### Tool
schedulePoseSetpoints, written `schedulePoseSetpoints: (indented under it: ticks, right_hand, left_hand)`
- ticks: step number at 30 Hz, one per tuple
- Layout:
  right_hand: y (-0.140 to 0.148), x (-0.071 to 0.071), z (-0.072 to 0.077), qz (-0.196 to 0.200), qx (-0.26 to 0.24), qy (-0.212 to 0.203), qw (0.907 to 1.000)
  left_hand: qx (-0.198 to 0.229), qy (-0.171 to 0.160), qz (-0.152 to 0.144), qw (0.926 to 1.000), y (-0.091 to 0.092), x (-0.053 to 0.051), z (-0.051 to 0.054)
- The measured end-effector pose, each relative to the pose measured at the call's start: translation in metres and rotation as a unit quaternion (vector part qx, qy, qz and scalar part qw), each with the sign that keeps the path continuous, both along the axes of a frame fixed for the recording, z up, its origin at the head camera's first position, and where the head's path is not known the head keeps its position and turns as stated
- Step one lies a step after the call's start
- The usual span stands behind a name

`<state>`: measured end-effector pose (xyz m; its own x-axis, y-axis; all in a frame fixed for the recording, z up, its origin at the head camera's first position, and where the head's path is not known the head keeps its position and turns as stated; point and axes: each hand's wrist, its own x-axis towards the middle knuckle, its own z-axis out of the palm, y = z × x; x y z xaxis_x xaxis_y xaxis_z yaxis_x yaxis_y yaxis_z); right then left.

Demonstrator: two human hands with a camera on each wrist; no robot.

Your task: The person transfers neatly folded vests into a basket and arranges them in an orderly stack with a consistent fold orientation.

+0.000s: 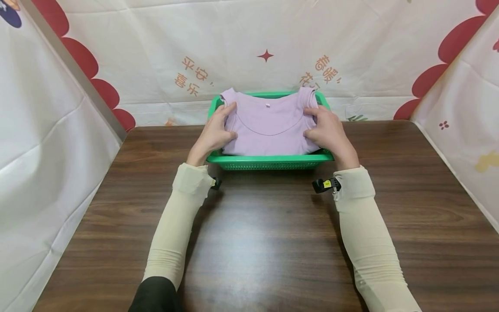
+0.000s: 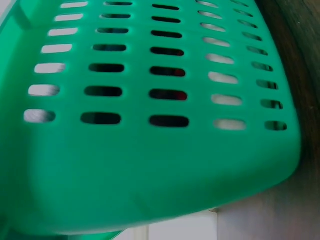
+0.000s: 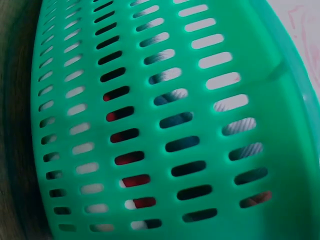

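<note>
A folded lilac shirt (image 1: 269, 123) with a round neckline lies in a green plastic basket (image 1: 270, 159), its shoulder parts rising at the back rim. My left hand (image 1: 215, 133) grips the shirt's left side, thumb and forefinger apart on the cloth. On the opposite side, my right hand (image 1: 328, 132) holds the shirt in the same way. The other fingers are mostly hidden by the cloth and hands. The left wrist view is filled by the slotted basket wall (image 2: 150, 160). Through the slotted wall (image 3: 100, 165) in the right wrist view, white, red, blue and dark cloth shows.
The basket stands at the far edge of a brown wooden table (image 1: 249, 242). Behind it hangs a white printed curtain (image 1: 241, 43) with red scallops. More white cloth hangs along the left (image 1: 43, 143) and right sides.
</note>
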<state>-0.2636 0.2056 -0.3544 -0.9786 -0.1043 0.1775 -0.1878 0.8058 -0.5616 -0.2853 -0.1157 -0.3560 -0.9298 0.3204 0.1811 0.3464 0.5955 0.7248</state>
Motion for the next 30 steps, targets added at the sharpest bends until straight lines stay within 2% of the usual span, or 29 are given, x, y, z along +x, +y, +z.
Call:
schedulePoseSetpoints:
  ticks: [13,21,30]
  right_hand:
    - [0.000,0.003,0.004,0.009,0.060,-0.012,0.9981]
    - [0.001,0.010,0.007,0.013,0.065,-0.007,0.9978]
    - [-0.002,0.009,0.007,0.013,0.081,0.007,0.9966]
  left_hand:
    - [-0.046,0.020,-0.003,0.9987,0.002,0.000,-0.001]
    - [-0.057,0.009,-0.002,0.9983,0.002,0.001,-0.001]
    - [-0.064,0.006,-0.007,0.9979,0.001,0.000,-0.001]
